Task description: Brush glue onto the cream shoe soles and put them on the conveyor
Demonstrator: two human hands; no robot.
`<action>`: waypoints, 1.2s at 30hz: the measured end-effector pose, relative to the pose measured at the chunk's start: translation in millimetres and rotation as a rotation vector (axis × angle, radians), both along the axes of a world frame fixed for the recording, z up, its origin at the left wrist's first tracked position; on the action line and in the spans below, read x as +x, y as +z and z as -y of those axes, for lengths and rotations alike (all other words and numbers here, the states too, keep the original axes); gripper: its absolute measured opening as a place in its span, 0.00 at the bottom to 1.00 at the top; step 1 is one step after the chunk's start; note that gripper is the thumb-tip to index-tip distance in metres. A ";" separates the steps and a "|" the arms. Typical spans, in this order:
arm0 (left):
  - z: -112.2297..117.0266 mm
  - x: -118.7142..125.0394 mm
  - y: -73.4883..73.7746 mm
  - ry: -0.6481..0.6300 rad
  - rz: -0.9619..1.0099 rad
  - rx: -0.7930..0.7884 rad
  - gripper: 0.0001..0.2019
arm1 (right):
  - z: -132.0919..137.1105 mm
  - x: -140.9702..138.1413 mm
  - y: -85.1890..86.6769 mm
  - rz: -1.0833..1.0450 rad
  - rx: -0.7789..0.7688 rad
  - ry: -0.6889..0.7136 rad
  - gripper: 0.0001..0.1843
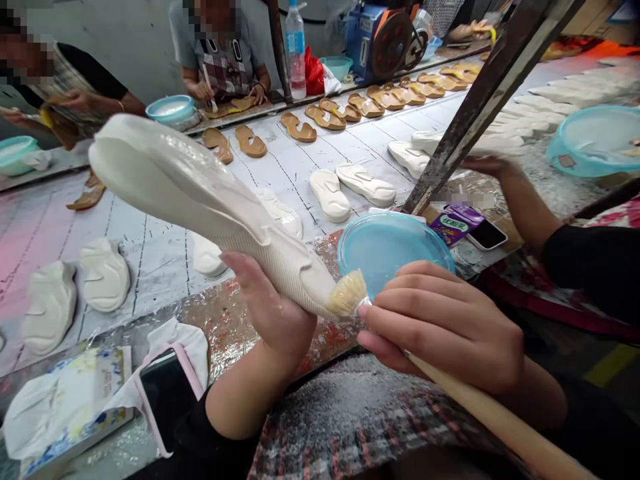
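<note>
My left hand [273, 310] grips a white shoe sole [215, 200] from below and holds it tilted, one end raised to the upper left. Part of its top surface shines as if wet. In my right hand [445, 327] is a wooden-handled brush [349, 292], its pale bristles touching the lower right end of the sole. The fingers are wrapped round the handle near the bristles. Just behind the brush stands a round blue tub [395, 247].
A conveyor belt [165, 220] carries white soles [330, 195] and brown sole pieces [300, 127]. A slanted metal post [465, 100] rises at right. A phone [170, 393] and tissue pack [75, 407] lie at lower left. Co-workers sit opposite; another person's hand [490, 165] reaches in from the right.
</note>
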State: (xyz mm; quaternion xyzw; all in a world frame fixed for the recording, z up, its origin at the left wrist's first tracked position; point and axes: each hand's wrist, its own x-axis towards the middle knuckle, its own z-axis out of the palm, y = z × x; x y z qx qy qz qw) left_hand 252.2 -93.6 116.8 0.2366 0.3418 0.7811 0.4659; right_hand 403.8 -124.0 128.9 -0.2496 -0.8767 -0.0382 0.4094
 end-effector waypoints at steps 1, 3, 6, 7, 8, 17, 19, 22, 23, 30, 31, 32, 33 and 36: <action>-1.9 0.7 0.9 0.044 -0.007 0.058 0.27 | 0.6 1.2 -2.0 0.006 -0.004 0.002 0.03; -7.1 2.1 1.0 0.067 0.002 0.130 0.29 | 2.3 1.6 -5.5 0.012 0.006 0.000 0.03; -17.5 0.6 -3.8 0.063 0.030 0.103 0.32 | 3.6 -1.6 -11.2 0.021 0.058 -0.054 0.03; -21.3 -1.9 -6.5 0.090 0.028 0.088 0.32 | 3.2 -2.3 -13.6 0.021 0.072 -0.075 0.03; -25.1 -5.6 -9.7 0.115 0.023 0.078 0.32 | 2.1 -2.0 -16.1 0.022 0.080 -0.088 0.03; -19.2 -40.8 -27.0 -0.283 0.052 0.062 0.35 | -30.3 17.2 -2.8 -0.224 -0.327 0.262 0.04; -12.3 -37.9 -25.5 -0.399 0.067 0.070 0.34 | -36.2 9.3 -1.4 -0.262 -0.337 0.255 0.02; -10.0 -38.0 -25.4 -0.413 0.113 0.084 0.33 | -33.1 -4.1 -10.6 -0.280 -0.183 0.178 0.07; -11.2 -39.9 -26.3 -0.391 0.126 0.080 0.33 | -28.9 -6.9 -14.4 -0.285 -0.148 0.184 0.10; -17.7 -50.5 -35.3 -0.390 0.174 0.085 0.32 | -3.4 -8.1 -16.0 -0.390 -0.281 0.254 0.11; -17.3 -49.9 -35.7 -0.396 0.178 0.086 0.32 | -3.5 -8.6 -13.3 -0.417 -0.281 0.285 0.13; -16.7 -48.6 -35.6 -0.388 0.184 0.087 0.32 | -4.3 -9.4 -10.4 -0.439 -0.312 0.326 0.15; -15.9 -46.9 -34.9 -0.382 0.189 0.090 0.32 | -5.9 -10.8 -7.7 -0.466 -0.362 0.356 0.17; -13.6 -39.9 -30.3 -0.401 0.199 0.085 0.33 | -14.6 -19.4 -6.3 -0.427 -0.406 0.288 0.15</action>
